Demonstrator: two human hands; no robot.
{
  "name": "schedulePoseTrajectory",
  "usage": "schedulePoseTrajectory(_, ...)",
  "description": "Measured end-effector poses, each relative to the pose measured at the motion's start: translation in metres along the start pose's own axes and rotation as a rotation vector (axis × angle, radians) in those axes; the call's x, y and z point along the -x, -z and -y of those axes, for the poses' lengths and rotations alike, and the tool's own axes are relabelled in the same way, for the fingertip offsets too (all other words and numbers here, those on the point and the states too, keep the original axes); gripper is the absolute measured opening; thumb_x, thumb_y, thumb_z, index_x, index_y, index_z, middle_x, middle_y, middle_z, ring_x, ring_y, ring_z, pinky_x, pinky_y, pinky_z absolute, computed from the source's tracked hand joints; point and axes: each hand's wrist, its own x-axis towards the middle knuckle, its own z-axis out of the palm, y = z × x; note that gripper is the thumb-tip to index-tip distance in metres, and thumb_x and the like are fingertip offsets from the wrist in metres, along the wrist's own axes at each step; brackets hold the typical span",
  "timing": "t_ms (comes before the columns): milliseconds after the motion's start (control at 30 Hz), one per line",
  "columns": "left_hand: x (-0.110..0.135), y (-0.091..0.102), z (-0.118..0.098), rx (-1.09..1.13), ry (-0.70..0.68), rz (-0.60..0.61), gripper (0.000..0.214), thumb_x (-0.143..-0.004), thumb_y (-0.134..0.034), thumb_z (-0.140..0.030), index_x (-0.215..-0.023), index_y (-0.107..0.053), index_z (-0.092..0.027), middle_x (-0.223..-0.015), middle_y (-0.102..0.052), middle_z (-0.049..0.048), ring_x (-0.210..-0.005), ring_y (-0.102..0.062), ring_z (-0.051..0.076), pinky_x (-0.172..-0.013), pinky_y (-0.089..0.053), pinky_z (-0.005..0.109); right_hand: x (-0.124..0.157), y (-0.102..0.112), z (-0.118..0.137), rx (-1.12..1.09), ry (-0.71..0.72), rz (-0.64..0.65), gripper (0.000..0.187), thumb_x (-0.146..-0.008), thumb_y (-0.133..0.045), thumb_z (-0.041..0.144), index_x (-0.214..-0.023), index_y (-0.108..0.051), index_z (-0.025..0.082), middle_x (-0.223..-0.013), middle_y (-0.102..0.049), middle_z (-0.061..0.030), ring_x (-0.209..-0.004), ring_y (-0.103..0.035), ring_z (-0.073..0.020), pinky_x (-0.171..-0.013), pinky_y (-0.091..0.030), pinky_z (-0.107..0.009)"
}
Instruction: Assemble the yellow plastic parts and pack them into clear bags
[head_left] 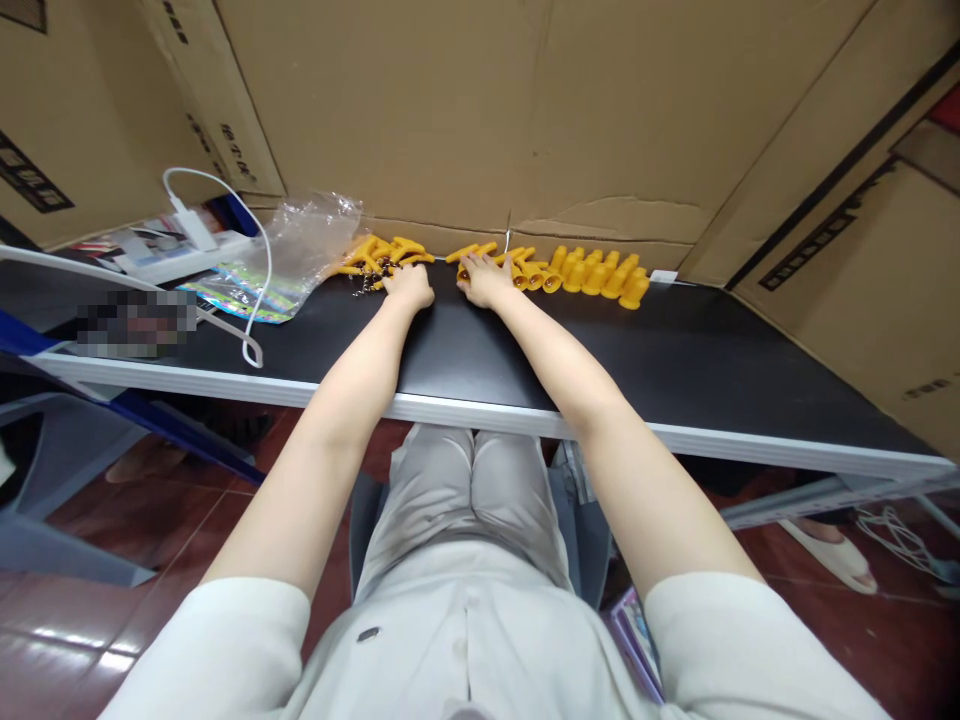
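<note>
the table point(480, 345) has a black top with a pale metal strip point(675, 440) along its near edge. close to the far edge, left of the middle, lies a jumble of loose yellow pieces point(405, 246) with small metal bits point(367, 278) among them. right of the middle, hollow yellow pieces point(552, 284) lie with their openings toward the near edge, just beside grouped upright yellow pieces point(592, 272). a small white block point(663, 276) sits by the far edge. toward the left end lie a clear plastic bag point(307, 245), printed papers point(146, 243) and a pixelated item point(136, 322).
</note>
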Motion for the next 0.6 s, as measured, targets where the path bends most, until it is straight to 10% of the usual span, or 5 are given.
schedulePoseTrajectory(267,-0.019,-0.011,0.015,0.033,0.118,-0.025,0.077,-0.093,-0.056,-0.017,-0.169,-0.043,-0.011,-0.177,-0.041,0.0258,-0.167,-0.036,0.039,-0.135,-0.027,0.064,0.011,0.028,-0.084,0.01,-0.193,-0.179,0.07,-0.105,-0.05,0.024,-0.173,-0.039,0.01,-0.184,-0.024,-0.023,-0.173,-0.02,-0.0428,-0.13,-0.006,-0.085)
schedulePoseTrajectory(600,-0.019,-0.013,0.02,0.106,0.124,-0.16,0.074,-0.088,-0.055,-0.012,-0.162,-0.05,-0.01,-0.174,-0.044,0.0282,-0.166,-0.036,0.04,-0.135,-0.023,0.072,0.085,0.017,-0.172,-0.249,-0.928,-0.5,0.084,-0.099,-0.061,0.013,-0.177,-0.028,0.017,-0.184,-0.023,-0.0243,-0.172,-0.026,-0.0342,-0.134,-0.025,-0.067)
